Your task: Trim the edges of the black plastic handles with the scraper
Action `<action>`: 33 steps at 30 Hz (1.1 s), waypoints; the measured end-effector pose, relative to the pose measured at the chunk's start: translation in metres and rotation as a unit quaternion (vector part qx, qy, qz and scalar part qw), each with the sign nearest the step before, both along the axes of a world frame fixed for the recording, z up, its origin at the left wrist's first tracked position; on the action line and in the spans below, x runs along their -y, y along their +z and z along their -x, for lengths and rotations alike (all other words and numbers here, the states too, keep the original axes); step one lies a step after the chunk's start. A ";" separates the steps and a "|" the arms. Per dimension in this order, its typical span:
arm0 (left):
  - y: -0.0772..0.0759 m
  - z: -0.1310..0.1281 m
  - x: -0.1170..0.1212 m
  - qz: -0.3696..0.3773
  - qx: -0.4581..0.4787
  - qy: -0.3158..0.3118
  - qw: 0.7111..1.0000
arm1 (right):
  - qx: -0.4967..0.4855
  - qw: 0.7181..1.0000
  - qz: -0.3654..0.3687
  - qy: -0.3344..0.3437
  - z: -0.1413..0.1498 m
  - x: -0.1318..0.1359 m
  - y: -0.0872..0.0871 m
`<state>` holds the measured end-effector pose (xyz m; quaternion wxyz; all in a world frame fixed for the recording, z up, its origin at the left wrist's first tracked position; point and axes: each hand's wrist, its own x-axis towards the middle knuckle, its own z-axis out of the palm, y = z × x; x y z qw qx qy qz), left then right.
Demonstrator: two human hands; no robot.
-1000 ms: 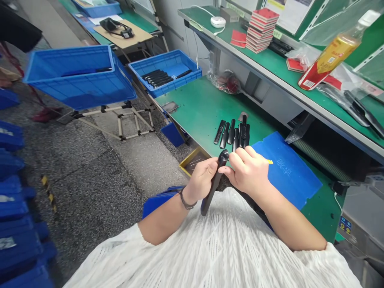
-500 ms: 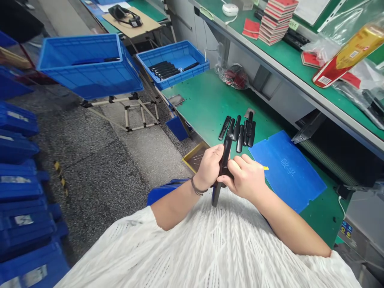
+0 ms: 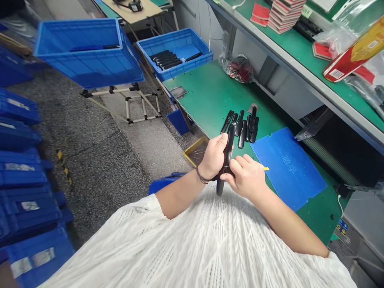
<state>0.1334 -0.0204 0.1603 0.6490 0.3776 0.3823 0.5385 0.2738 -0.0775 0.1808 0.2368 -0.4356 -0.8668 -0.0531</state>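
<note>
My left hand [image 3: 212, 158] is wrapped round a long black plastic handle part [image 3: 229, 140], held nearly upright over the table's front edge. My right hand [image 3: 249, 178] is closed against the same part lower down, thumb and fingers pinching its side; a small yellow tip [image 3: 266, 168] pokes out past its knuckles. Just beyond the hands, several similar black parts [image 3: 244, 124] lie side by side on the green table [image 3: 210, 96]. A blue mat [image 3: 288, 166] lies to the right of my hands.
A blue bin [image 3: 177, 54] with more black parts stands at the table's far end, and a larger blue bin [image 3: 87, 52] sits on a pipe stand. A small yellow tray [image 3: 196, 151] sits below the table edge. Stacked blue crates [image 3: 21, 188] line the floor at left. A raised shelf [image 3: 300, 56] carries red cards and bags.
The black part has swung from slanting down toward my lap to nearly upright. Both hands have risen slightly toward the row of parts, and the view has tipped downward.
</note>
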 end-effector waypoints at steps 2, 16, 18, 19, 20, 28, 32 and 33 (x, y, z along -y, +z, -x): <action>-0.001 0.001 -0.006 0.010 0.008 0.008 1.000 | 0.003 0.999 0.021 0.024 0.001 0.003 -0.003; -0.002 0.005 -0.033 0.111 0.065 0.070 0.989 | 0.041 0.997 0.035 0.053 0.004 0.018 -0.018; -0.004 0.006 -0.037 0.149 0.076 0.078 0.983 | 0.035 0.998 0.005 0.043 0.005 0.021 -0.023; -0.005 0.006 -0.039 0.171 0.084 0.085 0.978 | 0.027 0.999 -0.010 0.040 0.006 0.022 -0.025; -0.007 0.007 -0.042 0.192 0.093 0.092 0.973 | 0.014 0.999 -0.021 0.040 0.005 0.025 -0.028; -0.019 0.013 -0.052 0.257 0.126 0.086 0.954 | -0.125 0.978 0.150 -0.075 -0.025 0.036 -0.042; -0.013 0.004 -0.049 0.266 0.149 0.039 0.952 | -0.273 0.870 0.398 -0.103 -0.022 0.033 -0.036; -0.009 0.001 -0.048 0.267 0.156 0.028 0.951 | -0.304 0.843 0.435 -0.088 -0.018 0.031 -0.034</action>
